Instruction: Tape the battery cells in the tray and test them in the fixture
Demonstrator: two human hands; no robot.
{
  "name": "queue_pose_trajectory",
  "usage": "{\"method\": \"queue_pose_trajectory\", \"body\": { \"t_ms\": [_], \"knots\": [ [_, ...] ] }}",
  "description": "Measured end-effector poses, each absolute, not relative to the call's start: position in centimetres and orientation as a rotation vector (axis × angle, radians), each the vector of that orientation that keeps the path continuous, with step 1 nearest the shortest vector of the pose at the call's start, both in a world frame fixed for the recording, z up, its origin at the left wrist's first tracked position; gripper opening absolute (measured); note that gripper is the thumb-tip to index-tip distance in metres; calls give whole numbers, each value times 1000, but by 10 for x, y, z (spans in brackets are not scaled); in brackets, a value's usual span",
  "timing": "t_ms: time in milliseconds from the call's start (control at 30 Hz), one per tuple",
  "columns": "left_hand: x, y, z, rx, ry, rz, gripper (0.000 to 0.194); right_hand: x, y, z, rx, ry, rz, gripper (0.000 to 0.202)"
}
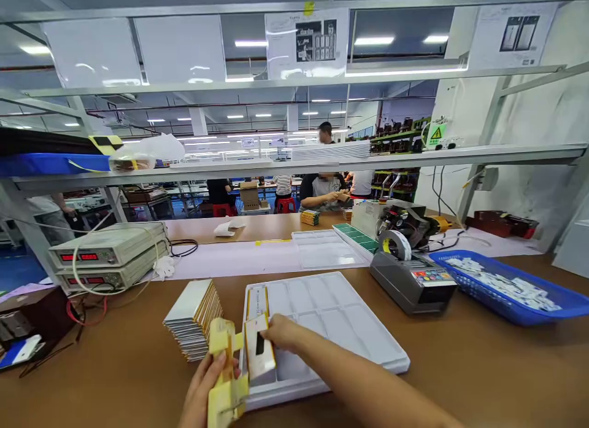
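In the head view my left hand (207, 382) is closed around a yellow plastic piece (223, 373) near the front left corner of the white compartment tray (386, 354). My right hand (280, 333) grips a flat white item with orange edges and a dark rectangle (259, 348), tilted over the tray's left column. Behind it, a similar item (257, 302) lies in the back left compartment. Left of the tray stands a stack of flat white pieces with orange edges (193, 317).
A grey tape dispenser (411, 284) and a blue basket of small white parts (510, 287) stand to the right. Two stacked instruments (110, 256) with red displays are at the left. A metal shelf (257, 172) crosses above; people sit beyond.
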State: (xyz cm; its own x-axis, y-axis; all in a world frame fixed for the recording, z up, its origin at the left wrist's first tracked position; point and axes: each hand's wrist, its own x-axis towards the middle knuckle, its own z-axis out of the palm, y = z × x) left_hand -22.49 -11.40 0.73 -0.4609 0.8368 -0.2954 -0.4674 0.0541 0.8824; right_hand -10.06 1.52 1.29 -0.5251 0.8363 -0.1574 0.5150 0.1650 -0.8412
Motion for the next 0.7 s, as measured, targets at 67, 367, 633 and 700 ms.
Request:
{"method": "queue_pose_trajectory", "body": {
  "t_ms": [67,367,633,700],
  "knots": [
    [-221,-103,15,366,1210,1580,39,-87,29,26,-1315,-2055,1325,29],
    [-198,-48,-1,328,446,1426,43,-85,42,40,-959,-2249,1216,21],
    [-210,-53,-17,309,377,1497,54,-84,48,42,-1414,-2658,465,51],
    [-212,-54,-19,284,355,1513,57,-83,61,39,-1524,-2644,243,48]
  ]
}}
